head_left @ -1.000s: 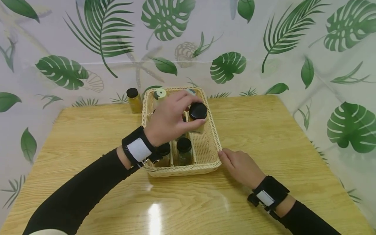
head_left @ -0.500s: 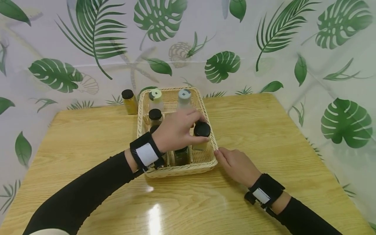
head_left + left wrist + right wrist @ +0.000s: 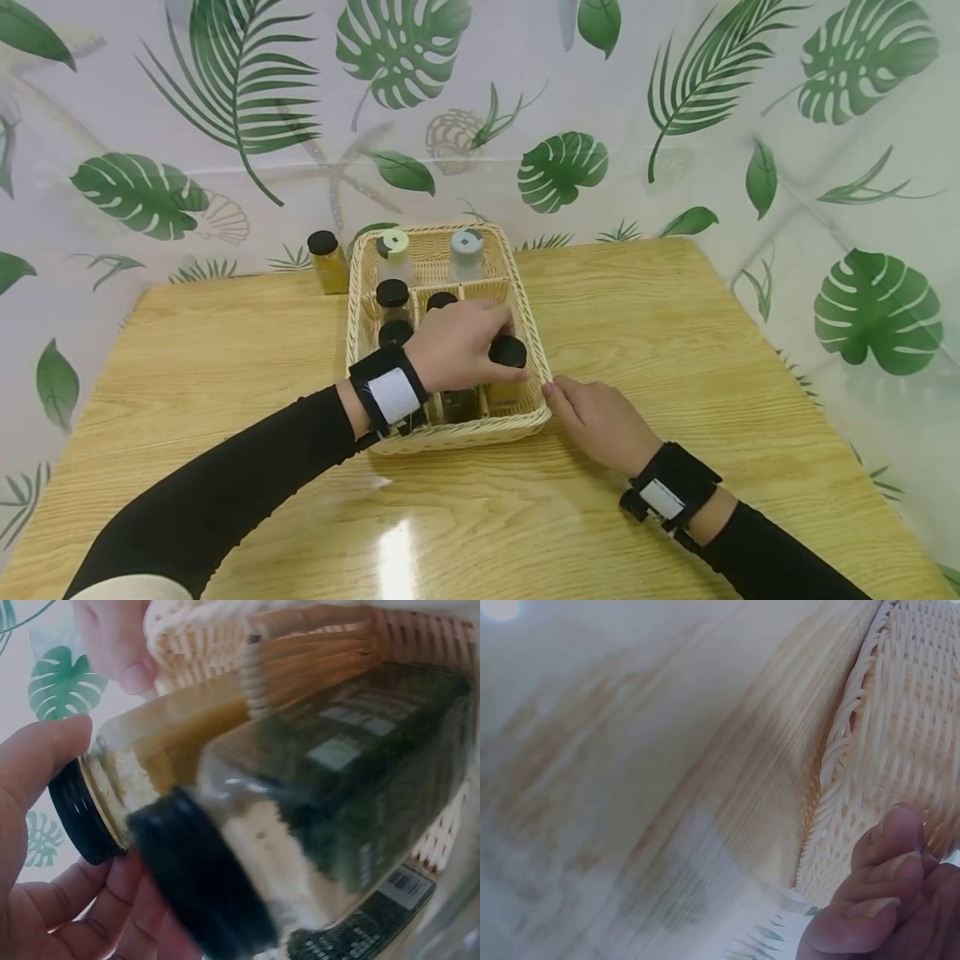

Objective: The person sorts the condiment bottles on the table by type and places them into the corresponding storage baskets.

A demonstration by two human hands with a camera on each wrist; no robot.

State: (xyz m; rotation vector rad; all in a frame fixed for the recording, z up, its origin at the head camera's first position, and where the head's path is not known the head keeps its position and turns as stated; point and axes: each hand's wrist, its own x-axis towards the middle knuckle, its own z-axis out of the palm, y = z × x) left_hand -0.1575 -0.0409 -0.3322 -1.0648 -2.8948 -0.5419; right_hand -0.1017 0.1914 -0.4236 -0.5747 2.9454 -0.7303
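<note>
My left hand [image 3: 461, 343] grips a spice jar [image 3: 507, 353] by its black lid, thumb on one side and fingers on the other. The jar stands in the front right compartment of a wicker basket [image 3: 480, 432]. In the left wrist view yellowish contents show through its clear wall, and a jar of dark green flakes [image 3: 337, 780] lies close beside it. My right hand [image 3: 604, 425] holds the basket at its front right corner; in the right wrist view its curled fingers [image 3: 889, 881] are against the woven outer wall.
More black-lidded jars [image 3: 393, 293] fill the basket's left and middle compartments. Two pale-topped bottles, one yellowish [image 3: 393, 250] and one bluish [image 3: 467, 250], stand in its rear. A yellow spice jar [image 3: 327, 263] stands on the wooden table [image 3: 637, 317] by the leaf-patterned backdrop [image 3: 465, 108].
My left hand has brought the jar down and toward me, from above the basket into the front right compartment. My right hand has stayed at the basket's corner. The head view has shifted slightly.
</note>
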